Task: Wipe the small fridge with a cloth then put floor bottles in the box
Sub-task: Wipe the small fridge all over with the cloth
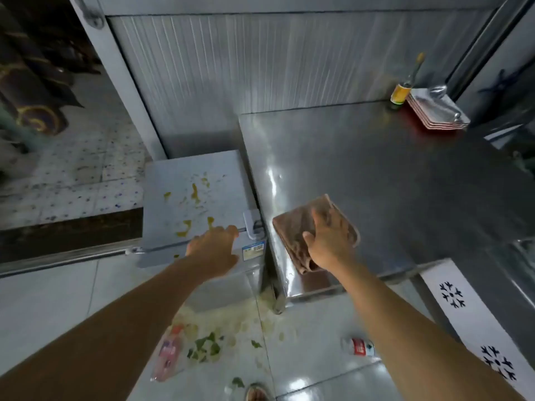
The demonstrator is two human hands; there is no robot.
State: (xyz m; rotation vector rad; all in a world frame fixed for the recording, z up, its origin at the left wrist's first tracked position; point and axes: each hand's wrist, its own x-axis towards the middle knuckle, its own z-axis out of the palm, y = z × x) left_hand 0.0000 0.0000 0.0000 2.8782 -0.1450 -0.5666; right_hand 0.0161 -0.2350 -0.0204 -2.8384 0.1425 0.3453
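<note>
A: Small grey chest fridge (197, 204), flat lid streaked with yellow spills, sits on the floor just left of the shiny steel worktop (376, 169). Why the left hand (212, 250) there?

B: It rests curled over the lid's front edge beside the white latch (252, 227), probably bracing the body for the wipe.

A: And the cloth?

B: The folded brown cloth (295, 241) lies on the worktop's near-left corner; the right hand (330, 241) presses on it with spread fingers, seemingly gathering it. It isn't lifted yet.

A: Orientation?

B: Its long axis runs away from the person, tilted slightly right.

A: Bottles?

B: A pinkish plastic bottle (168, 354) and a white, red-labelled bottle (359, 347) lie on the tiles among food scraps.
</note>
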